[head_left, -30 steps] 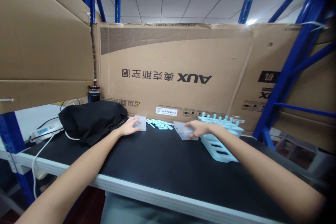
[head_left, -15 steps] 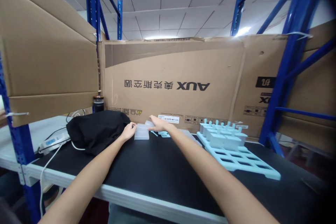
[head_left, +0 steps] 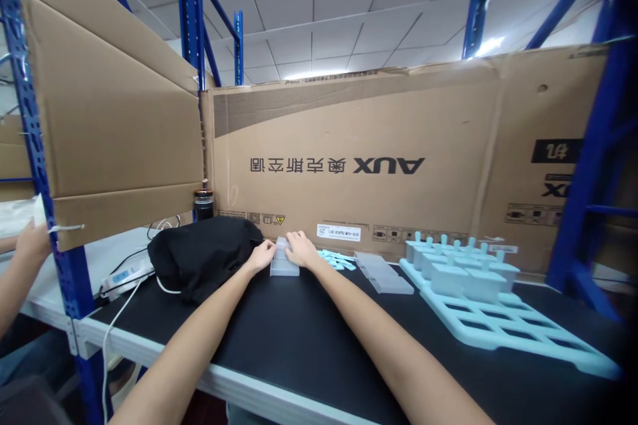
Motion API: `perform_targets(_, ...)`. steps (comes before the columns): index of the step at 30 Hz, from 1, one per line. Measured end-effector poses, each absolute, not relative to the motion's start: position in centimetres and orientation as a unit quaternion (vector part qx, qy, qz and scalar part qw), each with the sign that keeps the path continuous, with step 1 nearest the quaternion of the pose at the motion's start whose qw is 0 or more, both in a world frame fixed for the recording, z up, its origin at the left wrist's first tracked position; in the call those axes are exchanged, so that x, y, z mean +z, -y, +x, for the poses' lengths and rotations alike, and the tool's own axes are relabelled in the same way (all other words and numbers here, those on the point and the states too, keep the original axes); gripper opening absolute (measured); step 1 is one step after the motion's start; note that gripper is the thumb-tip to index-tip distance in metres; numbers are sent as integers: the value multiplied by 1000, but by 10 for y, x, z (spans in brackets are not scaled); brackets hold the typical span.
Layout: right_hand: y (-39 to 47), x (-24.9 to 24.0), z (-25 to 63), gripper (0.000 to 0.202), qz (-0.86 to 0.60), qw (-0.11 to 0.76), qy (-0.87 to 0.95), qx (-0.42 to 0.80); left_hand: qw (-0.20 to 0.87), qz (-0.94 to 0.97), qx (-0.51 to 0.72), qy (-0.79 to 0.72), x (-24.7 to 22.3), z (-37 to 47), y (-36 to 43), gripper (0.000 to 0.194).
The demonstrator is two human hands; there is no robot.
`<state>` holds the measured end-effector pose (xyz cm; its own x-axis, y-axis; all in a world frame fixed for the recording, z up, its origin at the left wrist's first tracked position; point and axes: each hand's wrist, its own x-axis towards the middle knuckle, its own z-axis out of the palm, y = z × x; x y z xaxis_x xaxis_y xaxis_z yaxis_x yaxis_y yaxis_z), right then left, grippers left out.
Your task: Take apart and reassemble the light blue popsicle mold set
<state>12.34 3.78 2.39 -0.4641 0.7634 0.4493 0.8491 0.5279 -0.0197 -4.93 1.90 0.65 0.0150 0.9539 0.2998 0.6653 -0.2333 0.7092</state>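
Observation:
A clear plastic piece stands on the black tabletop between my two hands. My left hand pinches its left side with bent fingers. On its right upper part lies my right hand, fingers bent around it. Light-blue sticks lie in a small pile right of my right hand. Farther right is a flat translucent piece. A light-blue rack at the right bears several translucent molds with blue handles at its back.
A black cloth bundle lies left of my left hand, beside a dark jar and a white power strip with cables. Cardboard walls the back. Another person's arm shows at far left.
My right hand has come down onto the clear piece and closed around it, uncovering the sticks and flat translucent piece. The view has shifted, so the scene sits differently in the frame.

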Motion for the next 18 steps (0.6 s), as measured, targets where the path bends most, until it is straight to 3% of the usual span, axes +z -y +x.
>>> perform_targets(12,-37,30,128,30,-504,256,819,-100,183,706,359,-582,3,-48,-22,22)
perform_targets(18,-20,47,141,25,-417,251,869,-88,204,704,373,-569,-1,-52,-25,26)
